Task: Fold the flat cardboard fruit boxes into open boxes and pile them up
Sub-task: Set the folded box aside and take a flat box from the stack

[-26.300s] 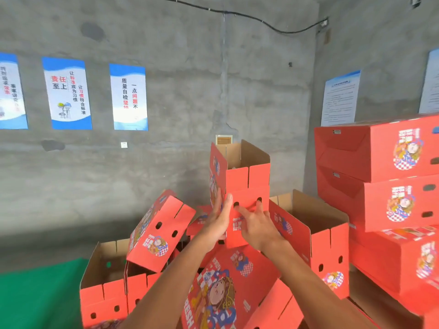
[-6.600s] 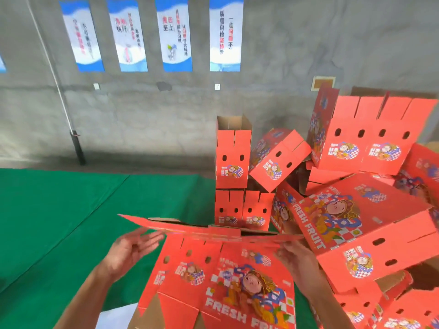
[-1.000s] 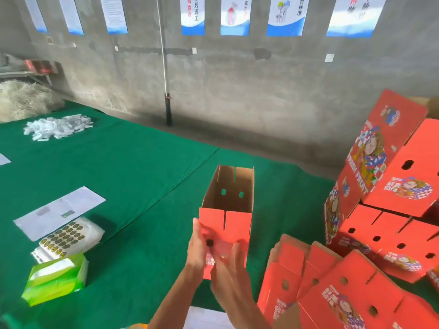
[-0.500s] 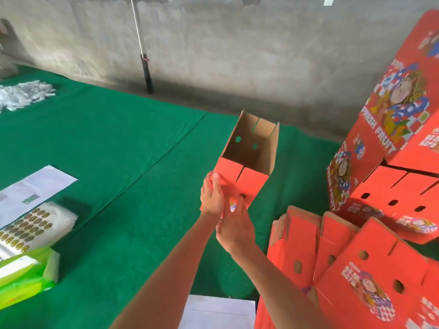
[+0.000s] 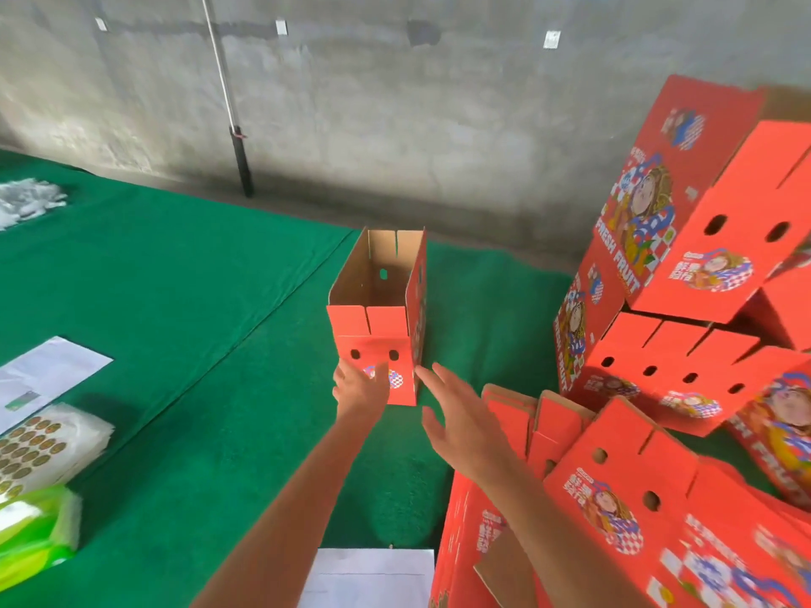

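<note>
I am seeing a folded red box (image 5: 381, 326) standing upright, open end up, on the green mat (image 5: 175, 300), straight ahead of both sets of fingers. The left hand (image 5: 359, 390) is reaching to the box's near end panel, low down beneath its two round holes; its fingers (image 5: 346, 376) are lying fairly straight against the printed cardboard, and I cannot tell whether the thumb is hooking the bottom edge. The right hand (image 5: 461, 425) is hovering just right of the box's near corner, fingers spread and relaxed, holding nothing, with the fingertips close to the corner but apparently apart from it. Right of the right fingers, a heap of finished red boxes (image 5: 684, 300) is leaning against itself, and more boxes (image 5: 614, 511) are lying below the right forearm. Far left of the left fingers, a sheet of round stickers (image 5: 39, 449), a green packet (image 5: 30, 533) and a white paper (image 5: 44, 375) are lying on the mat.
</note>
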Motion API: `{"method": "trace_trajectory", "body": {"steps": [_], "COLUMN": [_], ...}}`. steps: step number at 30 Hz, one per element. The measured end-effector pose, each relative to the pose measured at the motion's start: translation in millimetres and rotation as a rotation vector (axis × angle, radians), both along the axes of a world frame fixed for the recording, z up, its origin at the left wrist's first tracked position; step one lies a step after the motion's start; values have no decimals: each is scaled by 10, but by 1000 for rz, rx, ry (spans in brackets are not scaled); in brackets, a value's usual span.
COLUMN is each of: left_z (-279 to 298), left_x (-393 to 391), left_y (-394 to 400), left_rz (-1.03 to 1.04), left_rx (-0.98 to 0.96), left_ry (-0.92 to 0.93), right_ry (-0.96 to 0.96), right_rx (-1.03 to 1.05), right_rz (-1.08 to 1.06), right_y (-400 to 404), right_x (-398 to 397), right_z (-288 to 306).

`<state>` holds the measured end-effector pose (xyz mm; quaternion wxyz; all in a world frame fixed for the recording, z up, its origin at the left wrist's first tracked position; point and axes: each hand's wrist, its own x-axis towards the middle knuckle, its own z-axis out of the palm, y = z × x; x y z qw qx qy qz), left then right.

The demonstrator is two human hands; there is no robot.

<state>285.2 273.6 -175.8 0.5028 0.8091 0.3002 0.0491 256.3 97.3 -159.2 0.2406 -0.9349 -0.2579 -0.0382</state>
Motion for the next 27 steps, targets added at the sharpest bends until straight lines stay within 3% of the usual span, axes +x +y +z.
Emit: {"method": "trace_trajectory", "body": {"steps": [4, 7, 11, 14, 18, 23, 27], "left_z": [264, 345, 231, 59, -105, -222, -97], "left_x": [-521, -873, -1279, -1517, -1675, -1827, -1880], "left_y": [-652, -1119, -1735, -2047, -2230, -2262, -2320], "left_rz": [-228, -414, -597, -715, -675, -833, -871], "left_rx": [56, 77, 159, 234, 549, 833, 840], "left_ry": [-245, -289, -147, -141, -120, 154, 245], "right_ry": [-33, -52, -27, 42, 164, 308, 455], "right_rx": [-7, 70, 118, 78, -70, -155, -159], "right_rz": [-56, -83, -249, -346, -423, -676, -914], "right_y": [-537, -1008, -1722, -2271, -2800, -3212, -3480], "right_x": [-388, -739, -1267, -1619, -2014, -2454, -2681], "right_z": [206, 262, 157, -29, -293, -454, -522]}}
